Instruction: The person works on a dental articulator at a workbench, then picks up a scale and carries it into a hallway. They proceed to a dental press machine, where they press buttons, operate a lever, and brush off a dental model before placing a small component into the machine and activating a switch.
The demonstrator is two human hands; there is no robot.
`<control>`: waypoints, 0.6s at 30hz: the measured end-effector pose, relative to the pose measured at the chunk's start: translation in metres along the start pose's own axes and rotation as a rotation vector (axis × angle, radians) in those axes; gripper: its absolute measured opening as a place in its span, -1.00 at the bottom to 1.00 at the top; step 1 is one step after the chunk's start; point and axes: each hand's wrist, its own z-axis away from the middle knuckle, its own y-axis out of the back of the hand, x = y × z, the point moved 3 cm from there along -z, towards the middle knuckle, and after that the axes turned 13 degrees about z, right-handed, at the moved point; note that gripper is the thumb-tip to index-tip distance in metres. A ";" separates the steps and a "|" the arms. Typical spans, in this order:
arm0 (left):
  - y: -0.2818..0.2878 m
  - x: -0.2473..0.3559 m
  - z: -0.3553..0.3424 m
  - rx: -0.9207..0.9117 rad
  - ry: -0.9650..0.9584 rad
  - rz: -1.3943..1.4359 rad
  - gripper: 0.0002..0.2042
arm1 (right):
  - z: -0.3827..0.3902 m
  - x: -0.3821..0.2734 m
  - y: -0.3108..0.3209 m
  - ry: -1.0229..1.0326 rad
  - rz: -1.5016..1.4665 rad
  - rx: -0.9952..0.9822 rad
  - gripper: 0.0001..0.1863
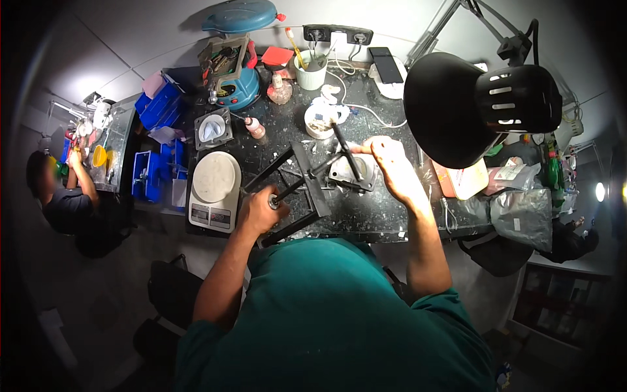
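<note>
A black metal screw press [312,176] lies tilted on its side at the front of the dark speckled bench [392,225]. My left hand [263,210] is closed round the round end of the press near its screw. The press's crossbar handle [347,153] points up and away to the right. My right hand [392,160] is beside that handle, fingers stretched toward it; whether they touch it I cannot tell. Beneath the handle sits a metal flask half with white plaster [356,173], partly hidden by the bar.
Left of the press stands a kitchen scale [215,189], with another plaster-filled metal flask half [213,128] behind it. A white tub [320,121] and a pink bottle [255,128] stand farther back. A black lamp [450,108] hangs over the right side. Another person [75,209] works far left.
</note>
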 end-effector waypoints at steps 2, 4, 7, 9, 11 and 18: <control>-0.001 0.004 -0.001 -0.012 -0.041 -0.072 -0.73 | -0.007 -0.013 0.002 -0.072 -0.052 -0.086 -0.66; -0.001 0.008 -0.002 -0.027 -0.048 -0.137 -0.69 | -0.002 -0.011 0.007 0.039 -0.012 -0.087 -0.67; 0.007 0.001 -0.002 0.002 -0.081 -0.114 -0.70 | 0.005 -0.021 0.008 -0.001 -0.094 -0.203 -0.71; 0.015 0.016 -0.001 -0.055 -0.029 -0.199 -0.69 | 0.018 0.000 0.005 0.000 -0.360 -0.179 -0.70; 0.017 0.016 -0.001 -0.025 -0.075 -0.263 -0.69 | 0.022 0.019 0.008 -0.004 -0.253 -0.160 -0.67; 0.015 0.038 0.008 -0.036 -0.154 -0.318 -0.71 | 0.025 0.006 0.010 -0.483 0.011 -0.086 -0.37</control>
